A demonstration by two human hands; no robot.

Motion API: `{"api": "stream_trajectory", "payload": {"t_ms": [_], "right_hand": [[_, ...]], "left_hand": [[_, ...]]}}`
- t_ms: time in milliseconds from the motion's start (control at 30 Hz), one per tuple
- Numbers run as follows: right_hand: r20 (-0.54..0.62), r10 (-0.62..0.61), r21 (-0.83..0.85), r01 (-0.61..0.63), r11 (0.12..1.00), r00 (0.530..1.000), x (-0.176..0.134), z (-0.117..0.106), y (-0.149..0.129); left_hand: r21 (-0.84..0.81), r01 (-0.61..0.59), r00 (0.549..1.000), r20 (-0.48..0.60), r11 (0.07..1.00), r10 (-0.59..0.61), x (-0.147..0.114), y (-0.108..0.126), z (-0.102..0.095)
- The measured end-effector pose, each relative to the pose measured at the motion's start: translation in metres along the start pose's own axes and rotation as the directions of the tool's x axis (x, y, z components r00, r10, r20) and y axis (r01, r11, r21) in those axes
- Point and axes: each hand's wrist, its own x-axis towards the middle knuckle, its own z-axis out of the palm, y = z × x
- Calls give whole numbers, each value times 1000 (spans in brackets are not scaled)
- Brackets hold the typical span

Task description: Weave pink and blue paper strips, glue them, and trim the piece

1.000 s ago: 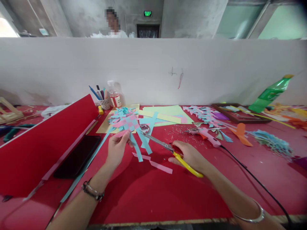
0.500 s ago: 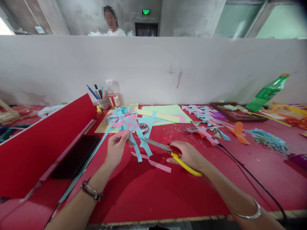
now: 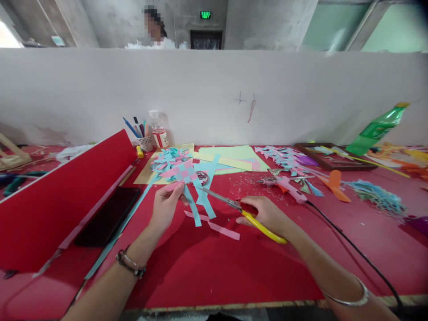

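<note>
My left hand (image 3: pixel 169 200) pinches a woven paper piece (image 3: pixel 184 173) of pink and light-blue strips between thumb and fingers. Loose blue strip ends (image 3: pixel 207 207) hang from it toward me, and a pink end lies under my thumb. In my right hand (image 3: pixel 264 216) is a pair of scissors (image 3: pixel 245 214) with yellow handles, the fingers wrapped around them. The blades point left, and their tips reach the blue strips beside the weave. Whether the tips are above or below the paper I cannot tell. Cut pink strips (image 3: pixel 224 231) lie on the red table just below.
Behind the weave are paper scraps (image 3: pixel 170 158) and pale green sheets (image 3: pixel 230 154). A pink glue gun (image 3: pixel 286 183) with a black cord lies right. On the left are a phone (image 3: pixel 109 216) and a standing red board (image 3: pixel 67 200). A green bottle (image 3: pixel 377 129) leans at the back right.
The view has shifted slightly. The scissor tips have moved a little rightward and up along the blue strips. My left hand keeps its hold on the woven paper.
</note>
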Motion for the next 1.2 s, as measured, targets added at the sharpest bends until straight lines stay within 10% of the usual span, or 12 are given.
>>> {"api": "stream_trajectory", "payload": {"t_ms": [1200], "right_hand": [[29,23,-14,-23,1000,999,1,-4,4]], "left_hand": [[11,22,999,26,1000,-22,-1,0,1]]}}
